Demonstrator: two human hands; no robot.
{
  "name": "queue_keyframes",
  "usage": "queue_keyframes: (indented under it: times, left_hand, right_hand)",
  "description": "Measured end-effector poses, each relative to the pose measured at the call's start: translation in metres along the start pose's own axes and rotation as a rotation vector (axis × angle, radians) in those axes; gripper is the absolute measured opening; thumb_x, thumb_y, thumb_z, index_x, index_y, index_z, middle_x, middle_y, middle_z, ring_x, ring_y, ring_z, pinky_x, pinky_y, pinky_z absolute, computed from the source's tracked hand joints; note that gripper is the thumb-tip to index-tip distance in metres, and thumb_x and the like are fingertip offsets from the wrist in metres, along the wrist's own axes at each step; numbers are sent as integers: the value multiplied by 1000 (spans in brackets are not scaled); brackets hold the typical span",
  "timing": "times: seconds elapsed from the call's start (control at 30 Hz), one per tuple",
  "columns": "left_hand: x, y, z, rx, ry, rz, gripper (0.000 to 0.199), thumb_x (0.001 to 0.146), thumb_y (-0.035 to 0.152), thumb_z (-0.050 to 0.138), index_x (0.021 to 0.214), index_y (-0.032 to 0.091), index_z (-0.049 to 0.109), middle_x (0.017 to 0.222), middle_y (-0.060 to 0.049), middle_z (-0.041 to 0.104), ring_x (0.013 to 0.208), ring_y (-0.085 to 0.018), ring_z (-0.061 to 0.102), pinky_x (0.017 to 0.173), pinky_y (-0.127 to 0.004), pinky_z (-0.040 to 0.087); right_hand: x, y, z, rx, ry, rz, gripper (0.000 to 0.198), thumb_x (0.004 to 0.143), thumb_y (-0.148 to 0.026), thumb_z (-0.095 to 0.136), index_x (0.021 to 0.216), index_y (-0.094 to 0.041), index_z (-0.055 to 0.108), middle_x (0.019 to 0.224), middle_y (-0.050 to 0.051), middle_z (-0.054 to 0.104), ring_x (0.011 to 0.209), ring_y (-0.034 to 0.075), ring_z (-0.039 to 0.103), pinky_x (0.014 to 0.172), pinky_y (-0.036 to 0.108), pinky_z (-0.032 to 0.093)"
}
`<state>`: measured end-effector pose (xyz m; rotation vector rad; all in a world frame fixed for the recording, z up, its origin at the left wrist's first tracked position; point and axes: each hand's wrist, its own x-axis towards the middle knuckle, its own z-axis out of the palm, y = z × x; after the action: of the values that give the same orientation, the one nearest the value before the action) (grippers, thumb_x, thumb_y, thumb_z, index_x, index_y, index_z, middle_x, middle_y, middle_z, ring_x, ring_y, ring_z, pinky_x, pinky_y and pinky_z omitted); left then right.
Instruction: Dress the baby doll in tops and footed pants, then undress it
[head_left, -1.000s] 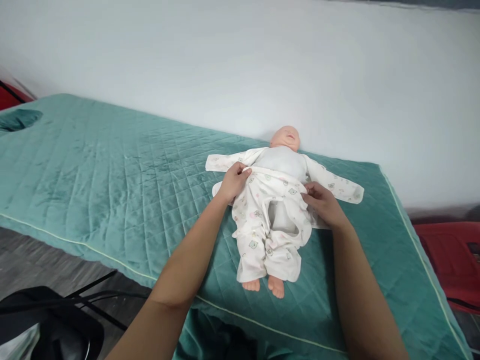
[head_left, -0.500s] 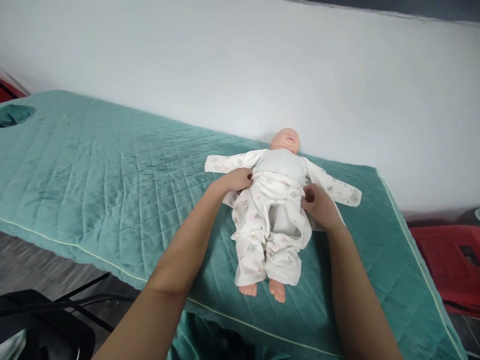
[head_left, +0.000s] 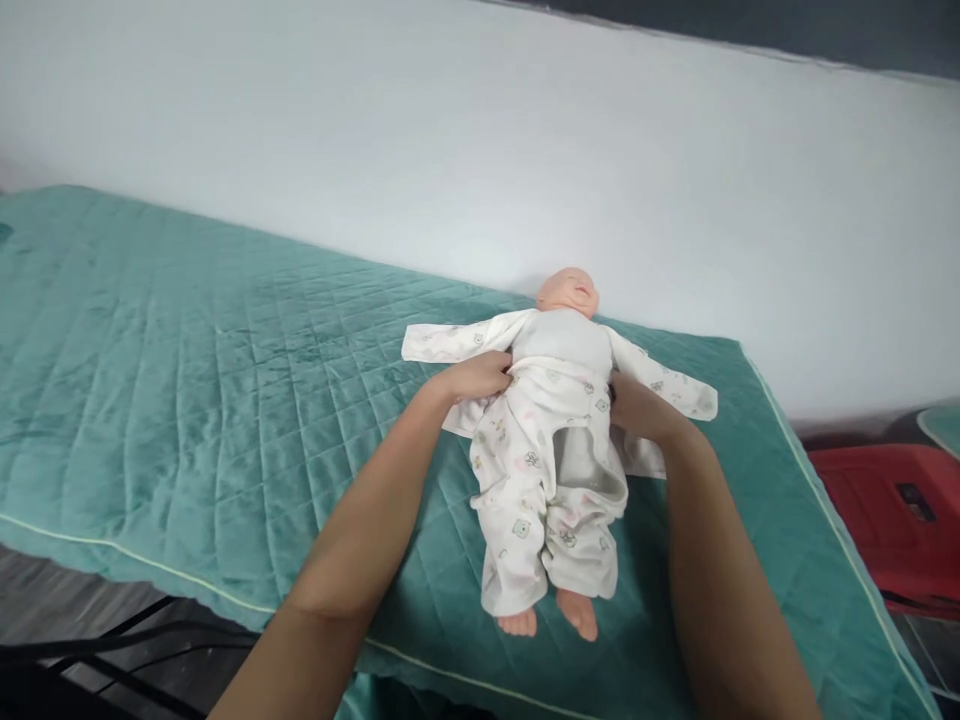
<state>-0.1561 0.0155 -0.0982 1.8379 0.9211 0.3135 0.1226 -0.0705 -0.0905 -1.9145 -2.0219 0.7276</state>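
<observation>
A baby doll (head_left: 568, 290) lies face up, its feet toward me. Its long-sleeved white printed top (head_left: 664, 385) is spread open under a pale torso. Printed white baby trousers (head_left: 517, 490) with an open crotch cover its legs and reach the waist; bare feet stick out of the cuffs. My left hand (head_left: 480, 378) is closed on the trousers' waistband at the doll's hip on the left. At the opposite hip, my right hand (head_left: 645, 408) has its fingers curled at the waistband, partly hidden behind the cloth and the doll's side.
A quilted green cover (head_left: 247, 400) lies over the long bed beneath the doll. Behind it rises a white wall (head_left: 420, 130). Beyond the bed's right edge stands a red plastic chair (head_left: 892, 520). Dark bars and a cable (head_left: 112, 640) show at the lower left.
The camera view has shifted slightly. The trouser legs and feet have moved nearer to me and a little right. My right hand has slipped farther behind the doll's side; both hands stay at the waistband.
</observation>
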Motion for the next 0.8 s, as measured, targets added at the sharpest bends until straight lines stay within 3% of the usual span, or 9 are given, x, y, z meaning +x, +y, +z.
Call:
queue_keyframes:
  times: [0.07,0.2,0.37,0.57,0.8]
  left_hand:
    - [0,-5,3,-193,-42,2,12,65,15,56,75,19,60,72,2,56,64,-12,50,55,-23,37]
    - [3,-12,6,-474,-43,-32,12,63,14,60,75,17,61,71,4,54,64,-8,49,59,-20,41]
    - [3,-8,10,-699,67,-92,7,61,13,61,66,16,58,65,5,52,60,-7,49,54,-18,41]
    - [2,-5,14,-860,159,-80,11,57,15,65,67,15,61,63,4,57,61,-8,53,59,-20,46]
    - [0,-9,13,-922,92,-47,19,52,13,60,70,13,68,65,0,66,63,-13,58,64,-25,49]
  right_hand:
    - [1,-2,-3,11,-17,-6,18,72,-21,65,90,-19,65,101,10,74,91,27,65,76,32,46]
    - [-9,1,1,51,69,138,18,73,-29,63,86,-18,68,93,7,74,87,26,64,69,31,44]
    - [-21,5,5,478,109,103,24,73,-30,64,92,-20,72,89,2,74,86,23,65,73,31,48]
    - [-23,4,9,895,203,107,15,71,-32,72,80,-21,68,65,-1,62,64,16,56,57,27,43]
    - [-16,12,14,1091,171,87,6,67,-20,65,67,-20,60,59,-5,47,53,8,37,49,23,26]
